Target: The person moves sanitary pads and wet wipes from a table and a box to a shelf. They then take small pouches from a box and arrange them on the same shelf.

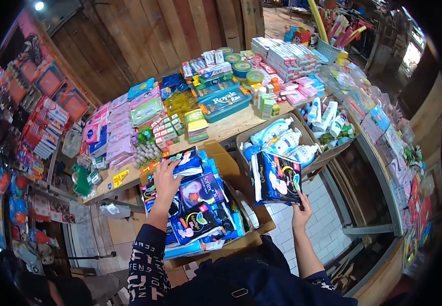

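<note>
Pack (277, 177) pinched at lower corner by right hand (301, 210); left hand (166, 179) on packs (196, 222) in box (261, 218), whether pinching: cannot tell.

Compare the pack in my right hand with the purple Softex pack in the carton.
Color: the held pack is mostly black and dark blue; the Softex pack is purple.
Support: the held pack hangs from the right hand, outside the carton; the Softex pack lies inside among others.
Shared: both have glossy, printed wrapping.
</note>
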Demonstrator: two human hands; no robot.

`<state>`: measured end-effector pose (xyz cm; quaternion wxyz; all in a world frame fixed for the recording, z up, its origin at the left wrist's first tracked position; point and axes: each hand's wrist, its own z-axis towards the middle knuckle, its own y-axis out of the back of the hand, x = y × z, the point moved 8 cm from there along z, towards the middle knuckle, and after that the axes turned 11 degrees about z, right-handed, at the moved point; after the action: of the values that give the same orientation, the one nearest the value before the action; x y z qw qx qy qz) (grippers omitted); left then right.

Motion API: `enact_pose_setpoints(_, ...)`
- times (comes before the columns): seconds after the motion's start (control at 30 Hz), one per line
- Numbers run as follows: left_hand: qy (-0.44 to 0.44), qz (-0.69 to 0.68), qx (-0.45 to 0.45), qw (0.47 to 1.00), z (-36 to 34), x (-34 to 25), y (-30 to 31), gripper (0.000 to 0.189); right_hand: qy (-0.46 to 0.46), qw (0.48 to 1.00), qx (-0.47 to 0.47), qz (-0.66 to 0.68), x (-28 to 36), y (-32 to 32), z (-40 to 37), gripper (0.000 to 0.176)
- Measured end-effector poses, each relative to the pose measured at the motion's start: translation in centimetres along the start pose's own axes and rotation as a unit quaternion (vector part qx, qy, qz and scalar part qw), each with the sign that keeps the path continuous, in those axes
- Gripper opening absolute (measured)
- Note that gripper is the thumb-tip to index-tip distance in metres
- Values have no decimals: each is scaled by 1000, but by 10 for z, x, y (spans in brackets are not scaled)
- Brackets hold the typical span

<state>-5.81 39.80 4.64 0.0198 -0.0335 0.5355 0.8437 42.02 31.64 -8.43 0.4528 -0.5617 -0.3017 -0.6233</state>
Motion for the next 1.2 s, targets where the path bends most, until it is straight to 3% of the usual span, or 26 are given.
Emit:
enact_pose_setpoints(0.23,-20,-21,17,999,-11,-13,2,52,-11,999,-5,30,2,22,0,48)
enact_pose_setpoints(0.47,98,-27,-51,994,15,25,18,52,1,997,55,52,17,7,12,51)
enact_pose_setpoints(0.77,83,10,-40,996,15,54,-1,53,3,997,82,16,22,17,2,52)
enact_pose_setpoints(0.87,107,51,33,992,3,71,-20,57,-17,997,81,7,24,18,0,52)
enact_pose_setpoints(0.93,90,54,133,986,-6,78,-45,80,-26,996,84,1,17,16,0,51)
enact_pose_setpoints(1.0,115,52,184,975,-8,83,-63,89,-32,995,92,-2,14,12,1,50)
enact_pose_setpoints(1.2,106,37,248,962,3,86,-67,86,-27,990,135,19,17,-14,-2,45)
